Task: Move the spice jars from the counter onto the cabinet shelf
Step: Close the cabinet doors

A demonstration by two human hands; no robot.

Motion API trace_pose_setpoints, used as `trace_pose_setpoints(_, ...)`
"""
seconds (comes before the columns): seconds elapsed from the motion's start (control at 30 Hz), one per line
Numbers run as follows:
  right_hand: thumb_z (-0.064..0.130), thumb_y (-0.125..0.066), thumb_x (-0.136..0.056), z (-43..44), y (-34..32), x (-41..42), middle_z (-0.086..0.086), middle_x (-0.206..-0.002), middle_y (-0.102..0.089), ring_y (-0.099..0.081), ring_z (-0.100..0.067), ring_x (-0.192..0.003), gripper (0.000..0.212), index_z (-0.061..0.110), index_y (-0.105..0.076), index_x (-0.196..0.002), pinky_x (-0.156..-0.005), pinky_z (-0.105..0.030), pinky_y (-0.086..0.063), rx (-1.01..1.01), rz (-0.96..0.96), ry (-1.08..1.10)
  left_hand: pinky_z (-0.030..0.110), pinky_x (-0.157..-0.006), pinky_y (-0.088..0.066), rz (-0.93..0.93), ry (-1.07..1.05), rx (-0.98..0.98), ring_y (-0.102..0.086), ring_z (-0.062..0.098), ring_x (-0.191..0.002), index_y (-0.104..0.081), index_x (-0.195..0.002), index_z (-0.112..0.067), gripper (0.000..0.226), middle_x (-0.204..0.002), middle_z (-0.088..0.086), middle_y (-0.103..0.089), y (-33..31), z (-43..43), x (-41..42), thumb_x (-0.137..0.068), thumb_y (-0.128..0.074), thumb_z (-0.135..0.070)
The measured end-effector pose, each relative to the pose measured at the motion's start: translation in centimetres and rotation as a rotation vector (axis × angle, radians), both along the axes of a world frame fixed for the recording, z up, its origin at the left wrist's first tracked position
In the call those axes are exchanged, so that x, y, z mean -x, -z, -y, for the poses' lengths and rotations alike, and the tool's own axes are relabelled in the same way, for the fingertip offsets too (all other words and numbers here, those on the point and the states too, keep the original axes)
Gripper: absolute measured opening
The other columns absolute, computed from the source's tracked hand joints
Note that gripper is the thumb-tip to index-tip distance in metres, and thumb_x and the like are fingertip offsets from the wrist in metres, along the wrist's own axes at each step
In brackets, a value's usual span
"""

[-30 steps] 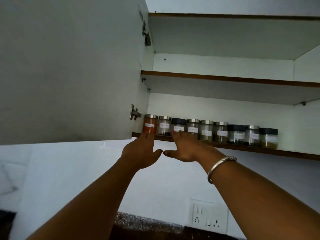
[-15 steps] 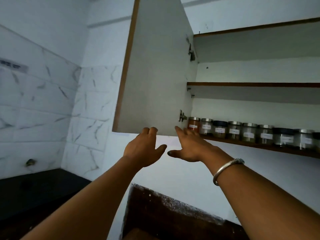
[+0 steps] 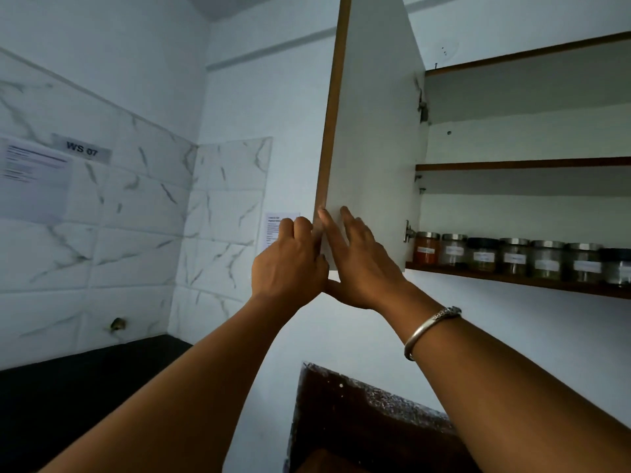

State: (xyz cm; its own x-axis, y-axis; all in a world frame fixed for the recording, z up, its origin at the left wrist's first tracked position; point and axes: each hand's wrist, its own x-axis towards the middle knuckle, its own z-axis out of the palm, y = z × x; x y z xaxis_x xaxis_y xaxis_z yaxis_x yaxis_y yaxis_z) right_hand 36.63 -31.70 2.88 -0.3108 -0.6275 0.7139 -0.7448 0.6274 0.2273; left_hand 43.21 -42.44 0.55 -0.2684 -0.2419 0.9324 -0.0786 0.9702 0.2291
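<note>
Several labelled spice jars [image 3: 514, 257] stand in a row on the bottom cabinet shelf [image 3: 519, 280], the leftmost one [image 3: 425, 248] holding orange powder. The white cabinet door [image 3: 372, 138] hangs open, edge-on to me. My left hand [image 3: 290, 262] curls its fingers around the door's lower outer edge. My right hand [image 3: 358, 264], with a silver bangle on the wrist, lies flat against the door's inner face, fingers spread. Neither hand holds a jar.
An upper shelf [image 3: 522, 163] above the jars is bare. A marble-tiled wall [image 3: 102, 216] with taped papers and a "WS 07" sign is at left. A dark counter [image 3: 85, 380] runs below left, and a dark speckled counter edge [image 3: 368, 404] lies under the cabinet.
Both hands left the jars on the shelf, moved left and up, and came onto the lower corner of the open cabinet door. My view swung left.
</note>
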Motion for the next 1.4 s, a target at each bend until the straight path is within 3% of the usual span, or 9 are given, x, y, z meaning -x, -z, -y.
trace_pose_setpoints(0.13, 0.04, -0.067, -0.078, 1.8, 0.8, -0.6, -0.011, -0.155, 0.018, 0.003, -0.041, -0.143, 0.1, 0.035, 0.006, -0.146, -0.111, -0.056, -0.025, 0.035, -0.064, 0.049, 0.034, -0.072, -0.043, 0.183, 0.17, -0.096, -0.059, 0.028, -0.105, -0.035, -0.13, -0.012, 0.045, -0.124, 0.007, -0.056, 0.0, 1.3, 0.9, -0.089, -0.045, -0.028)
trace_pose_setpoints(0.37, 0.035, -0.072, -0.076, 1.5, 1.2, -1.9, -0.028, -0.151, -0.017, -0.026, -0.054, -0.132, 0.065, 0.021, -0.036, -0.129, -0.099, -0.062, -0.038, 0.227, -0.299, 0.089, 0.03, -0.049, -0.031, 0.106, 0.39, -0.085, -0.047, 0.022, -0.063, -0.034, -0.094, -0.017, 0.008, -0.08, 0.006, -0.061, 0.9, 0.8, 1.7, -0.092, -0.039, -0.023)
trace_pose_setpoints(0.47, 0.042, -0.038, -0.091, 0.5, 1.3, -1.5, -0.017, -0.147, -0.033, -0.039, -0.037, -0.129, 0.056, 0.02, -0.027, -0.141, -0.101, -0.049, -0.039, 0.346, -0.034, 0.071, 0.029, -0.046, -0.025, 0.048, 0.425, 0.03, -0.043, 0.019, -0.057, -0.029, -0.089, -0.018, 0.011, -0.07, -0.003, -0.047, 1.3, 0.1, 2.0, -0.092, -0.039, -0.021)
trace_pose_setpoints(0.57, 0.054, -0.033, -0.086, -2.0, 1.6, -2.3, 0.002, -0.106, -0.066, -0.063, -0.015, -0.086, 0.055, 0.036, -0.023, -0.136, -0.063, -0.03, -0.045, 0.687, 0.269, -0.099, 0.025, -0.043, -0.023, 0.01, 0.543, 0.093, -0.041, 0.016, -0.053, -0.029, -0.085, -0.019, 0.014, -0.063, -0.012, -0.039, 1.4, -2.3, 2.5, -0.09, -0.042, -0.021)
trace_pose_setpoints(0.67, 0.052, -0.034, -0.087, -5.2, 1.8, -2.5, 0.017, -0.084, -0.066, -0.06, 0.005, -0.068, 0.038, 0.05, -0.029, -0.124, -0.052, -0.02, -0.038, 0.778, 0.312, -0.109, 0.027, -0.049, -0.037, -0.053, 0.719, 0.058, -0.055, 0.019, -0.066, -0.035, -0.088, -0.019, 0.015, -0.077, -0.007, -0.052, 1.1, -5.7, 3.2, -0.088, -0.049, -0.024)
trace_pose_setpoints(0.8, 0.051, -0.035, -0.087, -9.9, 2.2, -1.7, 0.019, -0.087, -0.065, -0.063, -0.002, -0.073, 0.04, 0.05, -0.03, -0.127, -0.058, -0.027, -0.05, 0.908, 0.346, -0.11, 0.036, -0.077, -0.052, -0.05, 0.875, -0.031, -0.057, 0.025, -0.104, -0.039, -0.124, -0.013, 0.052, -0.124, 0.007, -0.05, 0.5, -10.4, 5.3, -0.083, -0.063, -0.033)
trace_pose_setpoints(0.93, 0.045, -0.038, -0.091, -14.9, 2.4, 0.2, 0.011, -0.113, -0.061, -0.062, -0.012, -0.089, 0.044, 0.046, -0.028, -0.134, -0.074, -0.04, -0.058, 0.972, 0.322, -0.085, 0.041, -0.101, -0.039, 0.026, 0.921, -0.02, -0.033, 0.032, -0.136, -0.021, -0.144, -0.016, 0.081, -0.154, 0.008, -0.021, -0.1, -15.4, 8.2, -0.082, -0.062, -0.045)
trace_pose_setpoints(1.17, 0.067, -0.039, -0.083, -24.4, 3.4, 6.7, 0.006, -0.14, -0.045, -0.051, -0.019, -0.121, 0.063, 0.052, -0.016, -0.139, -0.095, -0.044, -0.05, 0.801, 0.101, 0.032, 0.051, -0.112, -0.023, 0.156, 0.923, 0.108, -0.006, 0.03, -0.145, -0.002, -0.149, -0.027, 0.079, -0.158, -0.001, 0.009, -0.1, -24.6, 14.3, -0.088, -0.049, -0.045)
trace_pose_setpoints(1.4, 0.05, -0.042, -0.093, -33.0, 4.0, 15.5, 0.013, -0.144, -0.041, -0.045, -0.015, -0.128, 0.06, 0.041, -0.016, -0.145, -0.1, -0.035, -0.046, 0.753, 0.172, -0.014, 0.054, -0.113, -0.003, 0.163, 0.791, 0.289, 0.014, 0.031, -0.143, 0.01, -0.146, -0.036, 0.078, -0.155, -0.002, 0.022, -0.3, -32.9, 22.3, -0.089, -0.042, -0.048)
